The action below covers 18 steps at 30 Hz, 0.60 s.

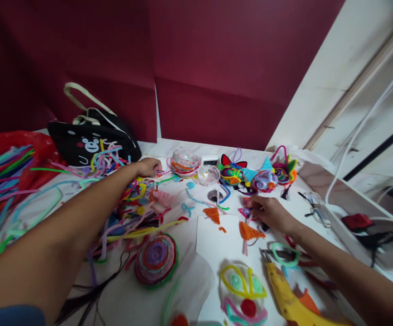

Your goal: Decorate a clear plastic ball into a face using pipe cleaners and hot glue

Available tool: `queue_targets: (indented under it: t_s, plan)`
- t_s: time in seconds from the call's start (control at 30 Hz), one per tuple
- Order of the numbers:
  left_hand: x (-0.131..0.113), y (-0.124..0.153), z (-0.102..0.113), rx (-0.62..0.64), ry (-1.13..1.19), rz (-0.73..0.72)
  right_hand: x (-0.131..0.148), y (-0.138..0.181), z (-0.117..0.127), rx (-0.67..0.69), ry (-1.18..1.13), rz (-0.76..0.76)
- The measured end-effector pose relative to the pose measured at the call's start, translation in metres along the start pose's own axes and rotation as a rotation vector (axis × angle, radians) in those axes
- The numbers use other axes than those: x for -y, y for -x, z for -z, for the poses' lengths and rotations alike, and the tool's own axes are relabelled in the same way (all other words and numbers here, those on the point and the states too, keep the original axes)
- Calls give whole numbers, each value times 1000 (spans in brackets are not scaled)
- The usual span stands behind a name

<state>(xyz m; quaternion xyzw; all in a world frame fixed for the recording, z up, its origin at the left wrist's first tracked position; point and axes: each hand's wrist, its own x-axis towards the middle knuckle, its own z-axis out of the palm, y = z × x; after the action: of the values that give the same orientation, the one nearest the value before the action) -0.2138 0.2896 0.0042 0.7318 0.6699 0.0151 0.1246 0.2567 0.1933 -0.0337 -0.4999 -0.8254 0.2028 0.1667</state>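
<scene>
Pink-and-purple fuzzy-stem piece, at the right fingertips

Item: one small pink-and-purple fuzzy-stem piece (246, 212), laid on the white surface. A purple rounded middle is set within a pink-red border; fine detail is lost to blur and partly covered by the hand.

Right hand (266, 212): extended from the right, forearm slanted inward, palm turned down. The fingers are bent and gathered near one another; whether the piece is clamped between them cannot be told.

Left hand (149, 167): stretched far forward, wrist lowered, back of the hand uppermost. The fingers are curled together; whether anything is gripped cannot be told. A pink fuzzy stem (164, 172) is placed just at their tips, beside a clear bowl wound with coloured stems (185, 164).

Position: the piece is found at the right fingertips, on their left side, and is well apart from the left hand. An orange fuzzy-stem triangle (249, 231) is set just below it, nearer the viewer; a second orange triangle (211, 215) is placed to its left. Beyond it, a purple-and-blue fish-shaped ornament (263, 180) is stood near the red wall covering (213, 72).
</scene>
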Motion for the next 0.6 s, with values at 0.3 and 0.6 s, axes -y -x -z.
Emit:
queue_targets:
  t_s: [0.3,0.6]
  plan:
    - [-3,6,8,-159,60,58,0,0,1,-7,11,7]
    - [-21,14,8,-132,185,18,-1,0,0,2,11,4]
